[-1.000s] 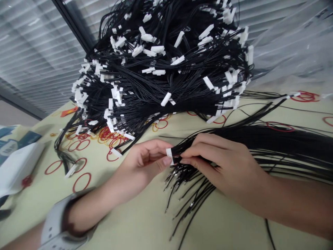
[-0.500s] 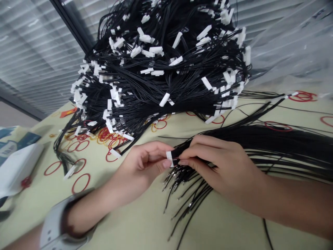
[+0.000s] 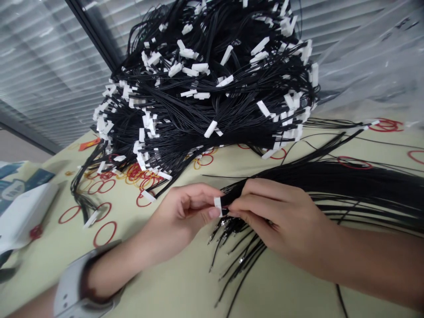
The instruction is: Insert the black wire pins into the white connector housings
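In the head view, the left hand pinches a white plastic connector between thumb and fingertips. The right hand pinches the black wire bundle just beside it. The bundle's long axis runs rightward, away from the left hand, with crimped terminals splayed below.

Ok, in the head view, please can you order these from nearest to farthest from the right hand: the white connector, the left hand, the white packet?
1. White connector, just left of the right hand.
2. Left hand, further left, pinching the connector.
3. White packet, at the far left.
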{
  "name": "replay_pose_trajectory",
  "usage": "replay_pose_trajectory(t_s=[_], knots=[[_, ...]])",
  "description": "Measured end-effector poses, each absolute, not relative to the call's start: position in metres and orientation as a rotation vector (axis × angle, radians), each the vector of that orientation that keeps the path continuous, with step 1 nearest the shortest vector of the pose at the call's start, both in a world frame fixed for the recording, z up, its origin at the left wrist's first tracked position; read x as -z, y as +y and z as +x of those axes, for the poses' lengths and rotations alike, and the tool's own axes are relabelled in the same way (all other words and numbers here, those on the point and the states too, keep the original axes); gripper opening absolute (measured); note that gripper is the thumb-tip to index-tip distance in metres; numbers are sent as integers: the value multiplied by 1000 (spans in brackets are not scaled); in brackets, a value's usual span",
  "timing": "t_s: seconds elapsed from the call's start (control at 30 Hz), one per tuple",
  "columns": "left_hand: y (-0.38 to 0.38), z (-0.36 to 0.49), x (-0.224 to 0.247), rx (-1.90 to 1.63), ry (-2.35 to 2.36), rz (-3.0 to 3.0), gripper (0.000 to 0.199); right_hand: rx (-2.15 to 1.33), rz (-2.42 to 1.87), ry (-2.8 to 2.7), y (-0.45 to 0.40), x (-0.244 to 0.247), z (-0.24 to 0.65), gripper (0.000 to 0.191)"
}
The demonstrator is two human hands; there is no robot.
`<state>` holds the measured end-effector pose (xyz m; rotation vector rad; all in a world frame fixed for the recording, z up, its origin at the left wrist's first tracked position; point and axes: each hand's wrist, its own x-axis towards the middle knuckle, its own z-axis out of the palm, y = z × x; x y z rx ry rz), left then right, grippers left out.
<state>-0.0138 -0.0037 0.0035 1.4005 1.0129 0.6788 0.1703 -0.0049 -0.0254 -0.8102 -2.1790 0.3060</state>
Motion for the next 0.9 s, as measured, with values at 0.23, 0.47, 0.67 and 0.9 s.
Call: replay_pose_trajectory(t_s=[0.23,0.47,0.67,0.9], knots=[[-9,-11,-3,-664,1041,1455,8,-339,-749,-2213,-7,30,173,21],[-3,-12,-3,-743,1049,1552,7,-118,-786,-2267,-1,18,173,23],[-4,-17,-4,-648,1088,1663,8,-193,-1066,-2215,35,-5,190,10],[-17,-17,-4,-523,1119,2089,14,-632,-1153,-2313,58,14,187,22]])
